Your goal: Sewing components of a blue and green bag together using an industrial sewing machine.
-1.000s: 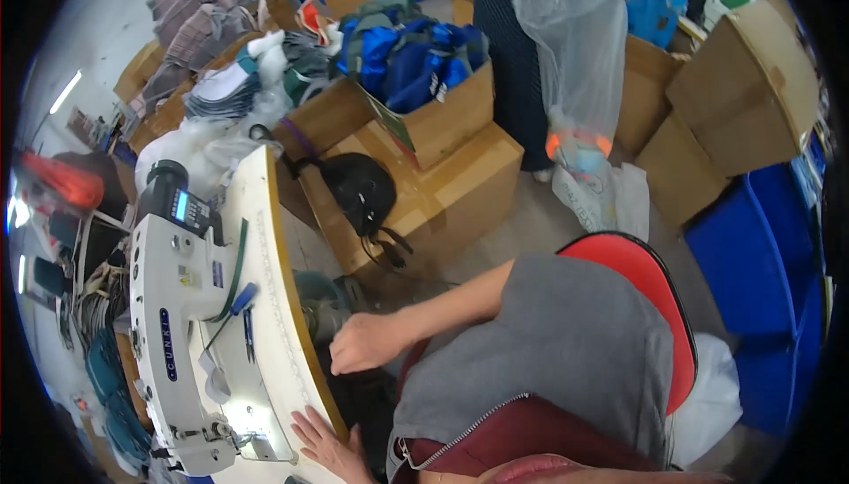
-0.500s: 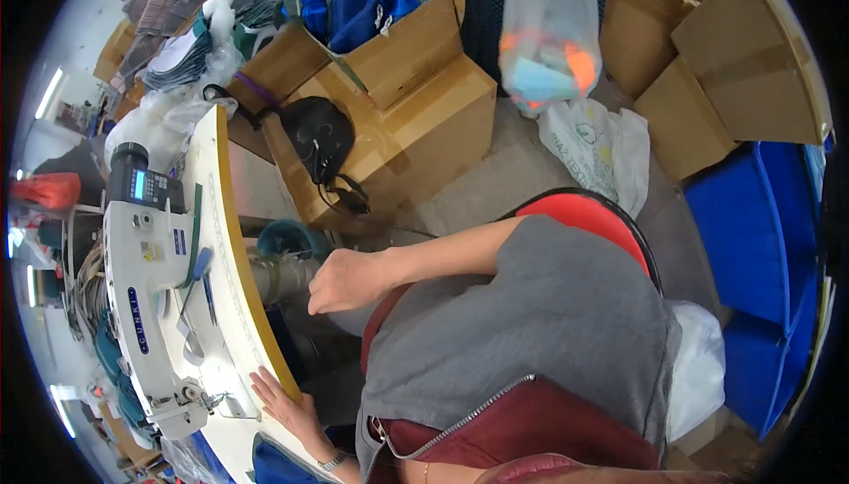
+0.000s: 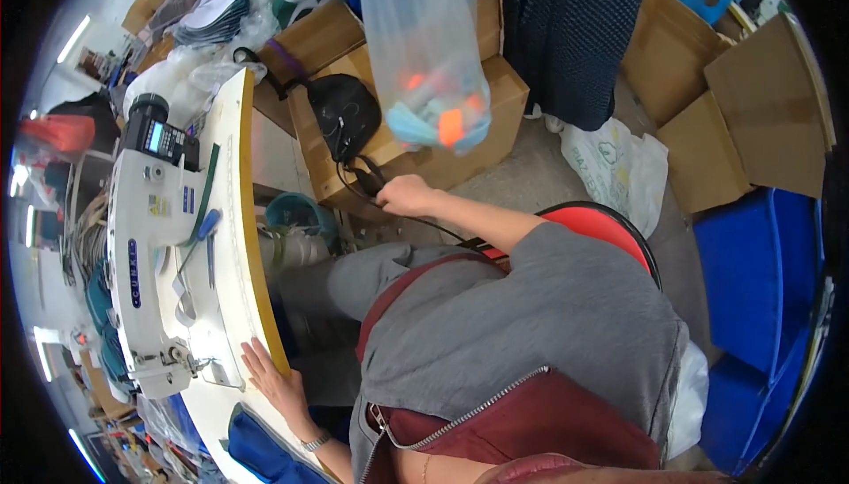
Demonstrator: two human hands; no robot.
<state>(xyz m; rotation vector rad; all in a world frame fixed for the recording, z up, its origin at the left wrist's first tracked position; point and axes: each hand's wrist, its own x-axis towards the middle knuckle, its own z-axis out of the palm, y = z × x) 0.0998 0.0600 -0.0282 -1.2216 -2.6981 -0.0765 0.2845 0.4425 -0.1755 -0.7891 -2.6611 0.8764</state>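
Observation:
My left hand (image 3: 278, 388) lies with spread fingers on the white sewing table (image 3: 232, 298), by its yellow front edge. The arm of a white sewing machine (image 3: 133, 263) stands just beyond its fingertips. Dark blue folded fabric (image 3: 265, 449) rests on the tabletop near my left wrist. Out to my right, my right hand (image 3: 409, 196) is closed in a fist; whatever it may hold is hidden. Behind that fist, a black bag (image 3: 343, 117) with loose straps hangs at a cardboard box (image 3: 504, 121). A thin black cord passes close by the hand.
A translucent plastic bag (image 3: 424, 51) with blue and orange contents hangs near my right hand, beside a person in dark patterned clothing (image 3: 570, 33). A red-and-black chair (image 3: 610, 228), a teal bucket (image 3: 296, 210), open cartons (image 3: 765, 104) and blue bins (image 3: 752, 281) surround me.
My right fist has moved away from the table toward the box with the black bag. The plastic bag has swung closer to the table with the passing person. My left hand stays on the tabletop.

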